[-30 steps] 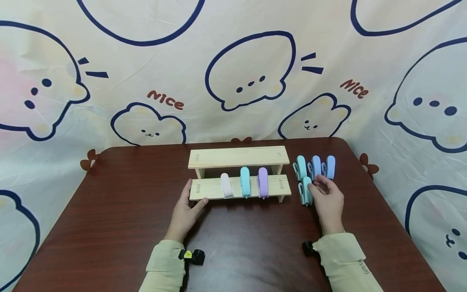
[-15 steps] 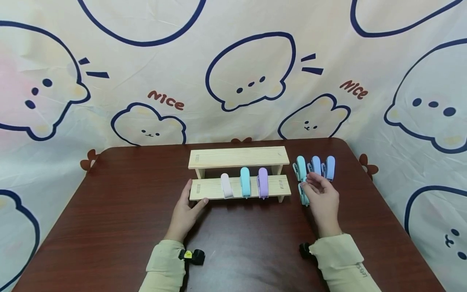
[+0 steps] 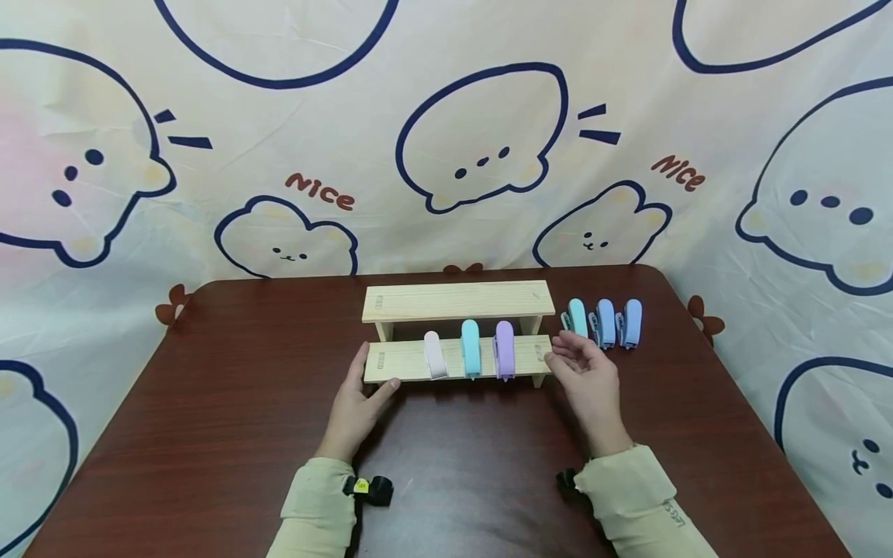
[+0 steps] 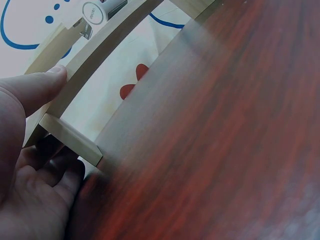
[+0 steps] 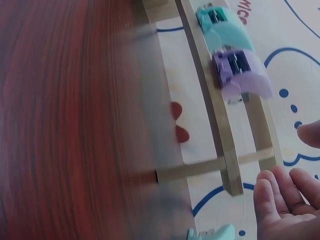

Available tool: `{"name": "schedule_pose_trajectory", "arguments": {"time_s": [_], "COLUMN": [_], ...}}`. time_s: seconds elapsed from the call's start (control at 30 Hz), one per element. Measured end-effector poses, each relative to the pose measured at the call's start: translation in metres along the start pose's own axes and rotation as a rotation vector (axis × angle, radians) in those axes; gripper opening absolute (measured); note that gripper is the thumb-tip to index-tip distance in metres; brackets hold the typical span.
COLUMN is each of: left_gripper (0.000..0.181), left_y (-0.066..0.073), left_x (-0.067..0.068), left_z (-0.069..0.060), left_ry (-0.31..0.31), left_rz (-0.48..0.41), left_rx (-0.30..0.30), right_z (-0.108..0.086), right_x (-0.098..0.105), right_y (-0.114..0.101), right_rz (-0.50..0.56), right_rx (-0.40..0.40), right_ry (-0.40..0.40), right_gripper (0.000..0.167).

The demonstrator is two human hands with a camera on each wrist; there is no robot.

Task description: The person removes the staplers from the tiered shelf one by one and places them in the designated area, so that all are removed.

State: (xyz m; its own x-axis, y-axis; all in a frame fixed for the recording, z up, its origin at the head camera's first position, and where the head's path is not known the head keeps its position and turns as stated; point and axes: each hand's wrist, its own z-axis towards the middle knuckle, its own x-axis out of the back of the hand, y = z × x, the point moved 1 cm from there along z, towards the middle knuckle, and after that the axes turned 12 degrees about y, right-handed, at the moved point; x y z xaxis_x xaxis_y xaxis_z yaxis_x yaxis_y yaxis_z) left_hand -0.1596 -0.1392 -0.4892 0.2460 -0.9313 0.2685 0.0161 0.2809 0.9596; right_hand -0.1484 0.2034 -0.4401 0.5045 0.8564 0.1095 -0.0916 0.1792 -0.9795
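Observation:
In the head view, a two-step light wooden shelf point(image 3: 391, 361) stands on the table. My left hand point(image 3: 352, 411) grips the left end of its lower step; the left wrist view has the thumb point(image 4: 37, 87) on the front edge and fingers behind the leg. On that step stand a white stapler point(image 3: 434, 356), a teal stapler point(image 3: 470, 349) and a purple stapler point(image 3: 504, 350). My right hand point(image 3: 589, 384) is by the step's right end, fingers loosely bent. Nothing shows between thumb and fingers in the right wrist view. Whether the fingers touch the wood is unclear.
Right of the shelf stand another teal stapler point(image 3: 575, 316) and two blue staplers, one in the middle point(image 3: 605, 322) and one at the right point(image 3: 631, 322). The upper step point(image 3: 456, 301) rises behind. A patterned cloth point(image 3: 481, 232) hangs beyond the dark wooden table point(image 3: 244, 418).
My right hand has moved left from the staplers to the shelf's right end. The front teal stapler it was touching is now out of sight in the head view. My left hand stays put.

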Motion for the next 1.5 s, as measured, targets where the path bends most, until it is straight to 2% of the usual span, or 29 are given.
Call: {"name": "schedule_pose_trajectory", "arguments": {"time_s": [0.23, 0.63, 1.07, 1.5], "left_gripper": [0.088, 0.09, 0.088, 0.09], "left_y": [-0.002, -0.003, -0.003, -0.002], "left_x": [0.0, 0.0, 0.001, 0.001], "left_z": [0.001, 0.001, 0.001, 0.0], "left_ry": [-0.001, -0.008, 0.005, 0.002], "left_rz": [-0.015, -0.053, -0.028, -0.022], "left_rx": [-0.008, -0.011, -0.021, -0.017], "right_z": [-0.003, -0.007, -0.007, -0.009], "right_x": [-0.012, -0.026, -0.041, -0.052], "right_y": [-0.001, -0.008, -0.012, -0.013], "right_rz": [-0.018, 0.005, -0.019, -0.079], "right_rx": [0.016, -0.001, -0.009, -0.028], "right_ry": [-0.043, -0.121, -0.149, -0.127], "right_gripper": [0.041, 0.042, 0.049, 0.052]}}
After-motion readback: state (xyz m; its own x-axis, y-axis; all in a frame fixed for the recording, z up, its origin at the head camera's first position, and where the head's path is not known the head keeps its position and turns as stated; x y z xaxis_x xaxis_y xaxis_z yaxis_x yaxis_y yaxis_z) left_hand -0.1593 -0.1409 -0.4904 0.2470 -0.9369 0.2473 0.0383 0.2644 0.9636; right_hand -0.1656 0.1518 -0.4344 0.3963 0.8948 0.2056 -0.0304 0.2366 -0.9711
